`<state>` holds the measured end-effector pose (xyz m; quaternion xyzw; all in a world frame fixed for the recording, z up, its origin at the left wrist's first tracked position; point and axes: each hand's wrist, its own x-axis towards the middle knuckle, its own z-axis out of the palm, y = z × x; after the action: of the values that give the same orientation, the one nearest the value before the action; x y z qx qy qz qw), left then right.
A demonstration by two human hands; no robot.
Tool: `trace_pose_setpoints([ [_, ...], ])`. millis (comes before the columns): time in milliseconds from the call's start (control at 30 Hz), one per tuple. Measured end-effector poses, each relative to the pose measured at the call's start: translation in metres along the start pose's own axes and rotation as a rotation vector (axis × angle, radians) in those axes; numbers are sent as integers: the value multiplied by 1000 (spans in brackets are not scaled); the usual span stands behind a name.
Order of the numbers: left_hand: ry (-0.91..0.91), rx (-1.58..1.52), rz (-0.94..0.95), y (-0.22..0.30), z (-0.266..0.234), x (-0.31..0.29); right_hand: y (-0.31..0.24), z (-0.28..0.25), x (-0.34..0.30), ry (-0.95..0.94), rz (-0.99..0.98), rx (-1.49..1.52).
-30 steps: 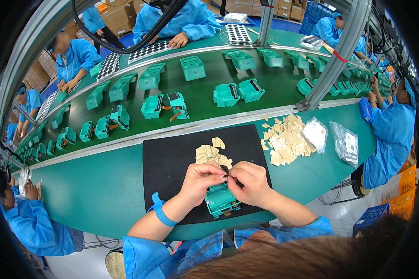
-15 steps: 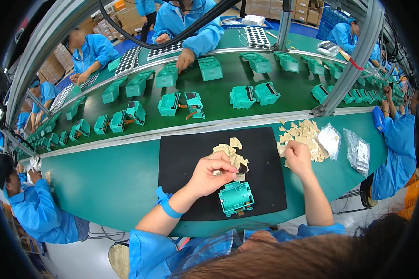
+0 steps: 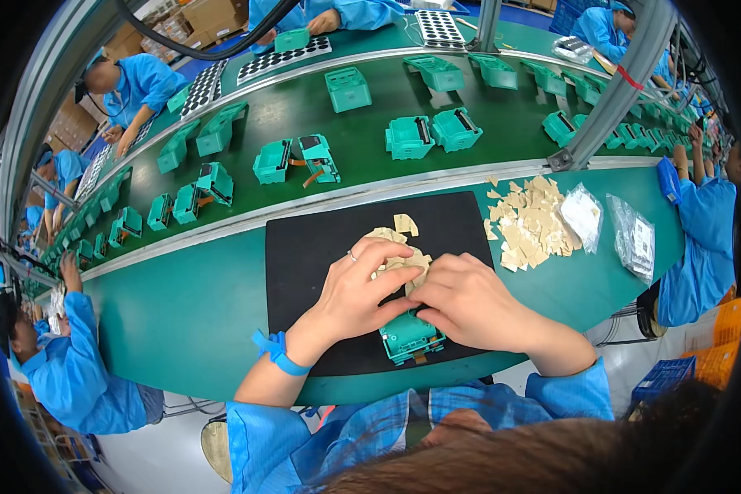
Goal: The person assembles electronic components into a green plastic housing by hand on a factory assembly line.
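Note:
My left hand (image 3: 346,288), with a blue band on its wrist, and my right hand (image 3: 477,303) meet over a black mat (image 3: 305,255). The fingertips of both are pinched together close to each other; whatever they hold is hidden behind the fingers. Just below them lies a teal plastic housing (image 3: 410,336), its far part covered by my hands. Beyond the fingers, torn pale-yellow paper pieces (image 3: 405,224) lie on the mat, partly hidden by my left hand.
Right of the mat lie a heap of pale-yellow scraps (image 3: 531,226) and two clear plastic bags (image 3: 583,216) (image 3: 632,243). Past a metal rail, a green conveyor (image 3: 346,173) carries several teal housings (image 3: 409,137). A metal post (image 3: 613,95) stands at the right. Co-workers sit around.
My right hand has moved left from the scrap heap to meet my left hand above the housing. A small dark piece seen in my left fingers is now hidden. Across the belt, a co-worker has lifted a teal part.

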<state>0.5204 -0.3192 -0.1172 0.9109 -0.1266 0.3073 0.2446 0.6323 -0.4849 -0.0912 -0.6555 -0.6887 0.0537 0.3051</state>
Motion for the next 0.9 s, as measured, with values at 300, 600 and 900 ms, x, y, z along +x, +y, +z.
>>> trace_pose_setpoints([
  [300,-309,24,-174,28,-8,-8,34,-1,-18,133,199,166],
  [600,-454,91,-267,45,18,-17,49,14,-17,43,518,481],
  [900,-403,160,-269,46,28,-21,58,24,-20,-130,612,737],
])
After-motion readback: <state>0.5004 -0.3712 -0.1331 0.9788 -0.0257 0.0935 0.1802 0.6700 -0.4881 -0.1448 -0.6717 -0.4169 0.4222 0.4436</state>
